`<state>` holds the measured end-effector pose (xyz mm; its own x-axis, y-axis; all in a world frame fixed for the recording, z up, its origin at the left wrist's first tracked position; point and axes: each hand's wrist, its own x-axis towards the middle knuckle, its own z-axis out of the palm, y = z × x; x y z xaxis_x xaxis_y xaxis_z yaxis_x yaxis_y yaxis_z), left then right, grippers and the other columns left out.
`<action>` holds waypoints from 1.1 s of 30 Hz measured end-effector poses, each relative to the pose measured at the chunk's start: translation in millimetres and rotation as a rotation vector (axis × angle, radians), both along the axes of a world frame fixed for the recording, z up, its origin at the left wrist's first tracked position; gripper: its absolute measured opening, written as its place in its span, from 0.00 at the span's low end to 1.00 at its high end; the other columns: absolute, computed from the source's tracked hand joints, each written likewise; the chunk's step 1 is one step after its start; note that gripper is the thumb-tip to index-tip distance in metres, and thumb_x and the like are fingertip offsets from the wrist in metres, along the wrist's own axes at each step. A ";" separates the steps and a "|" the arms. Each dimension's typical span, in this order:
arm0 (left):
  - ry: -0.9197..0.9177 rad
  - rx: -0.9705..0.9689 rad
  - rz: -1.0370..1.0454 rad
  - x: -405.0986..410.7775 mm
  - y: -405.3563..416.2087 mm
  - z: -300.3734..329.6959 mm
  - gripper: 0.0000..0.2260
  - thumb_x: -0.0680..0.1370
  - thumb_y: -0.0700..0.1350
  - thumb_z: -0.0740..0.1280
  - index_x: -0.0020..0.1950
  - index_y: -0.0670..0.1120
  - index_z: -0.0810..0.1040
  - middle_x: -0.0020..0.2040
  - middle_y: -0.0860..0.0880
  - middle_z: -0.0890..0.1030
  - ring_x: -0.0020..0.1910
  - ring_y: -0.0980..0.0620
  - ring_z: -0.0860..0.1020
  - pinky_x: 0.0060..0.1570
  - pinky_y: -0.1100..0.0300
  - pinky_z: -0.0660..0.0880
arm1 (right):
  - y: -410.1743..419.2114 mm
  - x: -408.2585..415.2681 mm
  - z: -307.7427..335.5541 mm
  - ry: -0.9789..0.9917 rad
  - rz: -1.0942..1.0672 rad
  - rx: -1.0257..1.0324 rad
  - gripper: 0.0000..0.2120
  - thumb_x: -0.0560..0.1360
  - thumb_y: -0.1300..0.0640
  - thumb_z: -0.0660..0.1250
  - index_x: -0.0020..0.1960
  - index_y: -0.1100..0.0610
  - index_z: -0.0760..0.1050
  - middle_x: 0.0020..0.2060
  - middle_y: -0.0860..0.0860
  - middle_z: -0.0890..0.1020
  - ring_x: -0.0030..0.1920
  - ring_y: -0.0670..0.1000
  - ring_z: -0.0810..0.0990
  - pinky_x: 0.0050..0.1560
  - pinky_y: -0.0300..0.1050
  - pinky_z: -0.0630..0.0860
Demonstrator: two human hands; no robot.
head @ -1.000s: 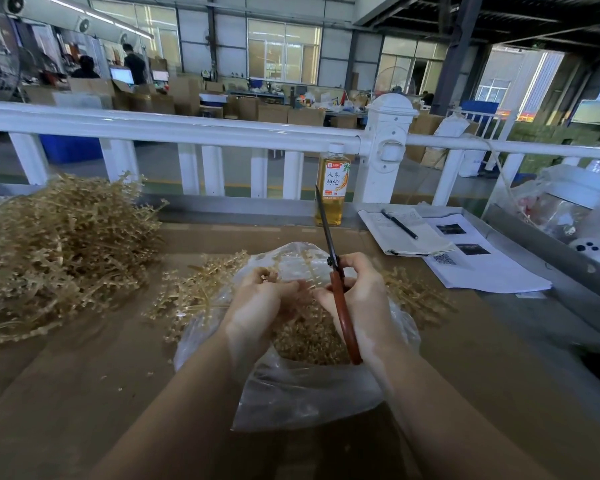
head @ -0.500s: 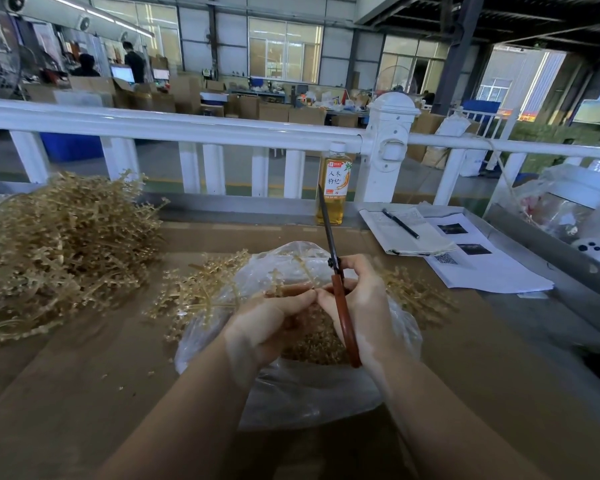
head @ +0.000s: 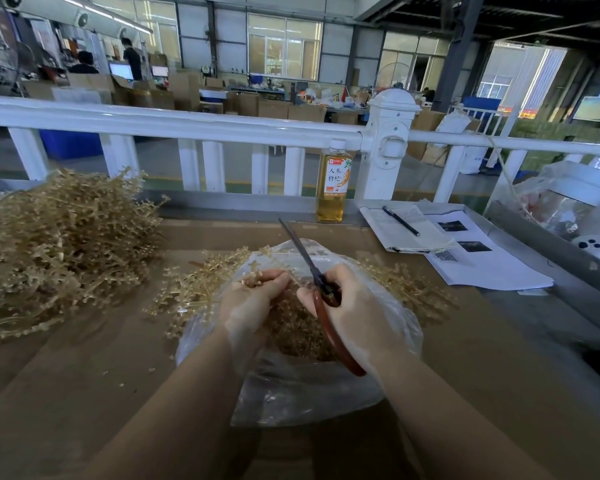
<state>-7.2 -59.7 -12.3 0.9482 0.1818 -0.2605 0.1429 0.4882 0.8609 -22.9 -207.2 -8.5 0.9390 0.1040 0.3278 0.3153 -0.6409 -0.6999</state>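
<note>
A clear plastic bag [head: 302,389] lies open on the brown table, filled with small golden plastic pieces [head: 295,330]. Both hands hover over its mouth. My left hand [head: 253,306] pinches a small golden sprig [head: 257,277] between curled fingers. My right hand [head: 354,310] grips red-handled scissors [head: 326,306] whose dark blades are together and point up and away to the left. Golden branched sprigs [head: 194,292] lie just left of the bag, and more [head: 406,289] lie to its right.
A big heap of golden sprigs [head: 56,247] fills the table's left side. A bottle of amber drink [head: 332,183] stands by the white railing [head: 187,123]. A notebook with a pen [head: 400,221] and printed sheets [head: 482,265] lie at the right, beside bagged goods [head: 565,202].
My left hand has drawn apart from the right one and lifted a sprig higher. The scissors' blades have tilted further to the left.
</note>
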 end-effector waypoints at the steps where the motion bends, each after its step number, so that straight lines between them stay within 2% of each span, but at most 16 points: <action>1: -0.002 -0.012 0.000 -0.9 0.6 0.2 0.10 0.72 0.35 0.72 0.31 0.46 0.82 0.34 0.44 0.84 0.35 0.47 0.83 0.34 0.56 0.79 | 1.2 -2.8 1.2 -0.023 -0.007 -0.060 0.13 0.73 0.36 0.65 0.48 0.44 0.69 0.36 0.37 0.77 0.40 0.32 0.75 0.36 0.27 0.69; 4: 0.022 -0.082 0.028 -1.6 0.2 1.0 0.06 0.73 0.35 0.71 0.37 0.44 0.79 0.31 0.46 0.83 0.29 0.50 0.82 0.29 0.59 0.79 | 2.5 -7.7 1.3 -0.096 0.009 -0.187 0.12 0.75 0.40 0.65 0.50 0.46 0.67 0.38 0.39 0.76 0.39 0.39 0.74 0.34 0.26 0.65; 6: 0.027 -0.121 0.040 -1.6 -0.7 1.8 0.06 0.73 0.35 0.71 0.38 0.44 0.78 0.30 0.46 0.83 0.29 0.50 0.82 0.28 0.59 0.78 | 1.2 -9.6 0.5 -0.121 0.015 -0.243 0.13 0.75 0.42 0.65 0.52 0.47 0.66 0.43 0.41 0.77 0.43 0.42 0.74 0.36 0.27 0.65; 10: 0.032 -0.146 0.048 -2.0 -1.1 2.6 0.05 0.73 0.36 0.70 0.38 0.43 0.78 0.31 0.46 0.83 0.29 0.49 0.83 0.27 0.59 0.78 | -3.0 -10.5 -4.4 -0.132 0.010 -0.319 0.17 0.75 0.40 0.65 0.57 0.49 0.68 0.49 0.45 0.80 0.49 0.45 0.77 0.46 0.35 0.72; 15: 0.032 -0.148 0.102 -0.8 1.0 8.7 0.06 0.74 0.35 0.69 0.39 0.43 0.76 0.27 0.48 0.81 0.21 0.55 0.78 0.18 0.66 0.71 | -5.6 -12.1 -7.8 -0.112 0.003 -0.333 0.16 0.74 0.39 0.65 0.54 0.47 0.66 0.45 0.43 0.78 0.45 0.44 0.75 0.36 0.27 0.63; 18: 0.031 -0.117 0.107 0.9 3.9 9.3 0.06 0.74 0.35 0.70 0.39 0.43 0.76 0.25 0.50 0.81 0.20 0.57 0.77 0.18 0.68 0.69 | -6.5 -12.9 -8.8 -0.077 0.019 -0.313 0.16 0.74 0.38 0.65 0.52 0.46 0.64 0.42 0.42 0.77 0.44 0.45 0.75 0.37 0.33 0.65; 22: 0.048 -0.153 0.109 1.0 3.6 5.0 0.04 0.74 0.36 0.70 0.41 0.43 0.77 0.26 0.50 0.81 0.21 0.56 0.78 0.19 0.68 0.69 | -7.3 -12.4 -10.6 -0.007 0.036 -0.299 0.17 0.73 0.38 0.65 0.52 0.47 0.64 0.45 0.45 0.77 0.48 0.48 0.76 0.45 0.42 0.71; 29: 0.020 -0.151 0.114 -0.3 0.6 0.3 0.06 0.74 0.36 0.69 0.39 0.44 0.77 0.28 0.50 0.82 0.25 0.56 0.80 0.19 0.66 0.71 | -8.9 -12.1 -11.3 -0.005 0.037 -0.288 0.17 0.73 0.37 0.64 0.52 0.46 0.64 0.44 0.44 0.76 0.46 0.46 0.73 0.42 0.40 0.65; 33: 0.016 -0.183 0.156 2.6 0.9 -1.1 0.07 0.74 0.35 0.70 0.38 0.44 0.77 0.30 0.49 0.83 0.27 0.55 0.81 0.22 0.66 0.73 | -9.4 -12.1 -12.2 -0.013 0.045 -0.286 0.16 0.74 0.38 0.64 0.51 0.46 0.63 0.42 0.42 0.74 0.45 0.45 0.73 0.40 0.37 0.65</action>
<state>-4.6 -58.8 -13.4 0.9078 0.2741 -0.3174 0.0663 0.6535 0.7540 -35.0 -216.6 -20.8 0.9273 0.2356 0.2908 0.3556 -0.7968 -0.4886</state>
